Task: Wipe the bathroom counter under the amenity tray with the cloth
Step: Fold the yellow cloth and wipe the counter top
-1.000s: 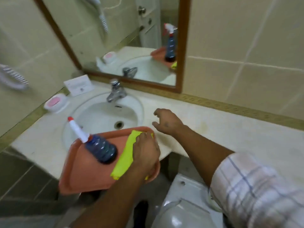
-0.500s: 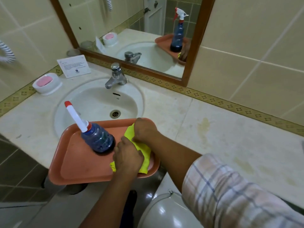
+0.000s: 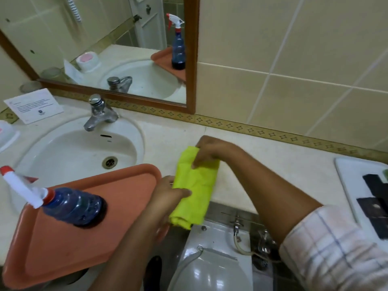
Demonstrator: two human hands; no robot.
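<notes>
Card [image 3: 33, 106] at counter back-left corner, leaning by the mirror [image 3: 105, 49] frame. Soap dish [image 3: 6, 133] at far left edge, cut off. Sink [image 3: 79, 148] set in counter left part, tap [image 3: 98, 113] at its back rim. Orange tray [image 3: 88, 227] sits over sink front rim and counter front edge, tilted, near part overhanging the edge. Spray bottle [image 3: 71, 203] stands on tray, left half, white nozzle pointing left. Left hand [image 3: 168, 194] at tray right edge, fingers pinched on the near-left side of the cloth [image 3: 194, 185]; whether it also touches tray, cannot tell. Yellow cloth lies folded on counter [image 3: 262, 164] just right of tray, near end hanging over front edge. Right hand [image 3: 212, 150] grips cloth far end, fingers curled over it, pressing it to the counter. Plaid sleeve [image 3: 336, 248] on right arm. White tray [image 3: 348, 185] at counter right edge, dark packets on it, well apart from cloth. Toilet cistern [image 3: 214, 248] below counter front edge.
</notes>
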